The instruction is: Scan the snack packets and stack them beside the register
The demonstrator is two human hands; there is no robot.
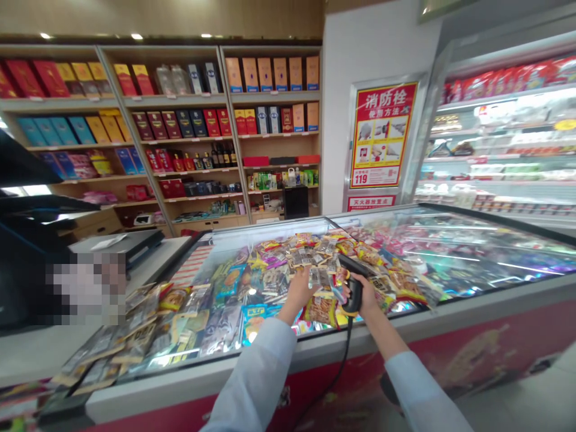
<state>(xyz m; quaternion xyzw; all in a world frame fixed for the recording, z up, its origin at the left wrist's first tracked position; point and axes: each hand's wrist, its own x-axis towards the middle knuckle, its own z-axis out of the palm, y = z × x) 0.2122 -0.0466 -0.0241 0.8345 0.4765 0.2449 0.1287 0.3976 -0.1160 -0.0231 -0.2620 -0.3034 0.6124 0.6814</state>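
Over the glass-topped freezer, my right hand [363,294] is wrapped round a black handheld scanner [354,287] whose cable hangs down the freezer's front. To its left my left hand [302,288] reaches in at the near edge of a pile of snack packets [310,255]. Its fingers are partly hidden among the shiny wrappers, so any grip cannot be made out. A red and yellow snack bag [320,310] lies just below and between the two hands. More flat packets [135,330] are heaped at the freezer's left end.
The freezer [450,318] spans the front. At left are a counter [27,354] and a dark machine [27,252]. Shelves [193,139] of boxes and bottles stand behind, a red poster [382,135] hangs on the wall, and a lit display cooler [499,156] is at right.
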